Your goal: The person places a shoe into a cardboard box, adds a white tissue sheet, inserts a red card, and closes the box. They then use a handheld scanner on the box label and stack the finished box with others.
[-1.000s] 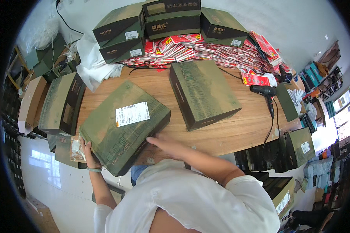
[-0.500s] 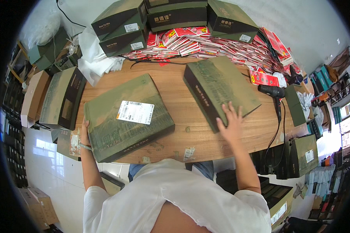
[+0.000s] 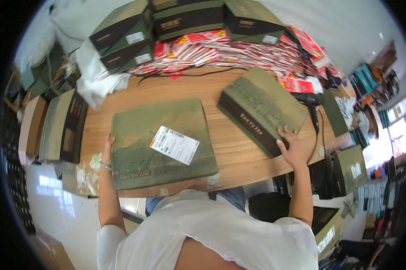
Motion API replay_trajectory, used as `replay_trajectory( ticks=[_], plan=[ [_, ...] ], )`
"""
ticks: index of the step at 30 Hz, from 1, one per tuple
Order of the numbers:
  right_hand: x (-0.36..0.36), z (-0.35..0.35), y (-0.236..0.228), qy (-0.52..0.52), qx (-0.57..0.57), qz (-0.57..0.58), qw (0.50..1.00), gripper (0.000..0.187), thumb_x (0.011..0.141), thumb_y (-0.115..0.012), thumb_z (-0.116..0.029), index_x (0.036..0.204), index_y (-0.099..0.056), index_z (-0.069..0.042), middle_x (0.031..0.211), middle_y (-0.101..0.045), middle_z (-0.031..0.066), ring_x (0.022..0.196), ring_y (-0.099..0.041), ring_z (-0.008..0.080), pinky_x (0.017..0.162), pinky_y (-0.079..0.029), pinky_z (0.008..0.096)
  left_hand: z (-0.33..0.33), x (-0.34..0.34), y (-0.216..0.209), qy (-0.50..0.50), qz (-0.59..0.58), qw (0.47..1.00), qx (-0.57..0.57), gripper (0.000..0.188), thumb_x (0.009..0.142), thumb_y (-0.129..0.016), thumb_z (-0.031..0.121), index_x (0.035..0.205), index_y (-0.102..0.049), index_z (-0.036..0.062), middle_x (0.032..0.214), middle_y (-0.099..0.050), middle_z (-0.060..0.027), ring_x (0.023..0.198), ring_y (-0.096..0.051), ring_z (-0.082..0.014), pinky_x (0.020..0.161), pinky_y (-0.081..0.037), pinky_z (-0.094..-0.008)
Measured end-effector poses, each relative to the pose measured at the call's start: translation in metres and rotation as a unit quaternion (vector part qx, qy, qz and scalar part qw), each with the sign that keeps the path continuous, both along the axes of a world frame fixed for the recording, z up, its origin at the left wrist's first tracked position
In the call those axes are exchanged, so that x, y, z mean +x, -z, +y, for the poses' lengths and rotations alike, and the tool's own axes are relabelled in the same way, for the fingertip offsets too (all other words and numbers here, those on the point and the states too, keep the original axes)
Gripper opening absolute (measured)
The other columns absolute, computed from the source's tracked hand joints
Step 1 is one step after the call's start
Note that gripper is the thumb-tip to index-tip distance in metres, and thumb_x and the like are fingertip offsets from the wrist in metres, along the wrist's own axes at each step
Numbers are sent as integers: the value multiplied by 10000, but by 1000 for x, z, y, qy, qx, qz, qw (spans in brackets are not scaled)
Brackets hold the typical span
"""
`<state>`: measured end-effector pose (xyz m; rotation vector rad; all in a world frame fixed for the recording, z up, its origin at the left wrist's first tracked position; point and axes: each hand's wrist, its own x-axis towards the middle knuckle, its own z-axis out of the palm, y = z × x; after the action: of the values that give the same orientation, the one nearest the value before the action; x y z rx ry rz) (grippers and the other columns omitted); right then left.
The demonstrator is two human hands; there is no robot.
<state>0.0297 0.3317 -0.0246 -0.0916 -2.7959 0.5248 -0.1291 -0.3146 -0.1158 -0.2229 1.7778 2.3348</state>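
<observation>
A flat olive-green cardboard box (image 3: pixel 180 112) with a white label (image 3: pixel 174 145) is at the left front of the wooden table, its near edge by my body. My left hand (image 3: pixel 109 146) holds its left edge, with the fingers partly hidden behind the box. To the right, a second green box (image 3: pixel 266 101) with a dark brown side lies at an angle. My right hand (image 3: pixel 291 146) rests on its near right corner, fingers apart on the lid and thumb towards the dark side. Nothing is gripped in that hand.
Stacked green boxes (image 3: pixel 189 22) and a long heap of red printed packets (image 3: pixel 239 51) line the table's back. A black hair dryer (image 3: pixel 307 99) with a hanging cord lies at the right. More boxes (image 3: pixel 61 128) stand at the left edge, beside white wrapping paper (image 3: pixel 99 81).
The labelled box has turned clockwise and shifted right in my left hand. The second box has moved right, and my right hand has slid right along its near end. The view has shifted slightly.
</observation>
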Motion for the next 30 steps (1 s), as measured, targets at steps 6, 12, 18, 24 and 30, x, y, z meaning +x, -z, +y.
replay_trajectory(
  ticks=[6, 12, 18, 24, 30],
  plan=[
    [36, 27, -49, 321, -89, -23, 942, 832, 788, -711, -551, 1372, -458, -14, 1302, -521, 296, 1225, -501, 397, 1003, -411, 467, 11, -22, 22, 44, 8, 999, -6, 693, 898, -564, 361, 1481, -344, 59, 1415, -441, -124, 1262, -442, -244, 1063, -351, -339],
    [104, 35, 69, 449, -504, 218, 705, 1099, 718, -817, -478, 1485, -208, 20, 1407, -421, 253, 1286, -441, 375, 1069, -346, 474, 42, 68, -57, 40, 60, 989, -133, 699, 935, -596, 266, 1506, -273, 27, 1487, -368, -150, 1352, -361, -248, 1121, -277, -337],
    [117, 0, 59, 216, -783, 171, 558, 745, 784, -716, -493, 1355, -485, -73, 1337, -527, 112, 1229, -487, 307, 1023, -382, 473, 59, 100, -64, 19, -26, 998, -48, 729, 897, -636, 130, 1508, -254, 22, 1453, -408, -152, 1310, -420, -252, 1082, -341, -339],
    [135, -2, 18, 315, -677, 329, 577, 726, 824, -643, -499, 1372, -450, -65, 1337, -502, 125, 1233, -464, 325, 1017, -388, 482, 102, 82, -61, 27, -14, 999, 21, 708, 886, -661, 96, 1481, -290, 7, 1388, -472, -158, 1253, -474, -247, 1036, -406, -346],
    [127, -26, -92, 236, -605, 471, 597, 795, 834, -619, -554, 1423, -394, -69, 1423, -427, 128, 1278, -424, 317, 1046, -363, 479, 174, 45, -55, 91, 3, 994, 63, 789, 870, -699, 101, 1507, -243, 13, 1379, -485, -157, 1224, -502, -232, 1021, -428, -352]
  ],
)
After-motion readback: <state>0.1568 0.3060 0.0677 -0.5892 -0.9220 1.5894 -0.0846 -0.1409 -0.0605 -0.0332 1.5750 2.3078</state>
